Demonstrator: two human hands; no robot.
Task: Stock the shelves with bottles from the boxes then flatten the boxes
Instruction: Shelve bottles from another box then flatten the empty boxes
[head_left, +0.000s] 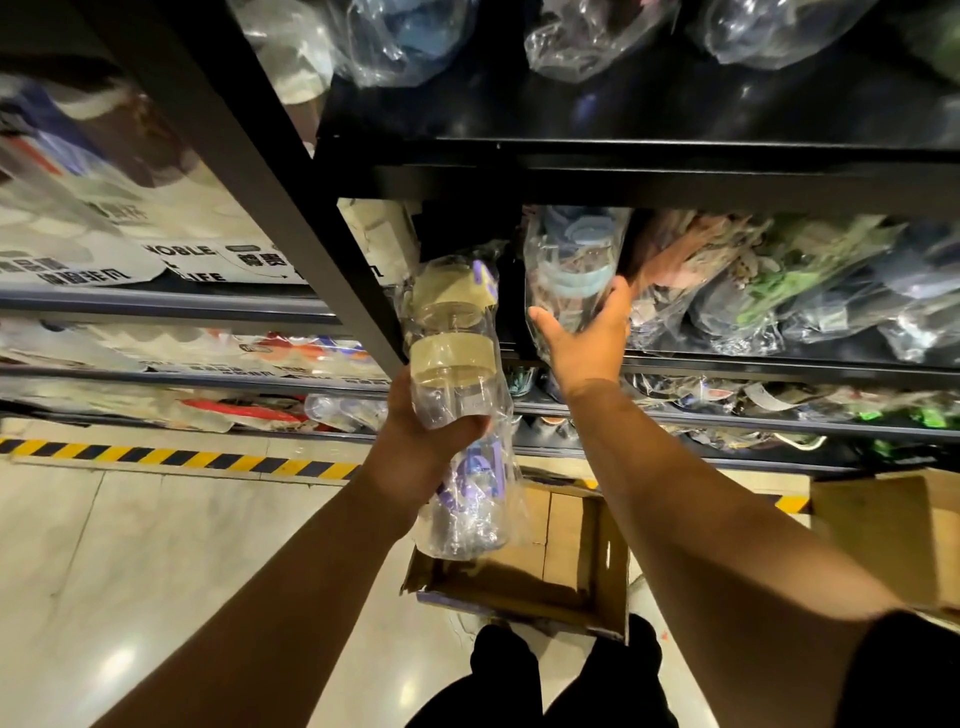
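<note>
Bottle (452, 358): clear, with beige bands and purple parts, sealed in a transparent bag. The left hand (421, 415) grips it round the lower body, fingers curled under it. It is tilted, cap end up, and raised to shelf level, with the loose end of the bag hanging below the hand. Right hand (582, 338): open, thumb spread, palm and straight fingers laid against a blue bottle (571, 260), also bagged, which stands at the front of the shelf (779, 364). The two bottles are near each other with a dark gap between them, the held one to the left. Just left of the left hand a black post (291, 208) of the rack runs upward. To the right of the right hand the same shelf carries bagged goods (753, 280), packed close together; their contents cannot be made out. Below both hands, on the floor (156, 545), lies an open box (571, 571), flaps up. A second box (893, 530) sits below and well right of the right forearm. Yellow-and-black tape (182, 457) crosses the floor to the left of the left forearm.
</note>
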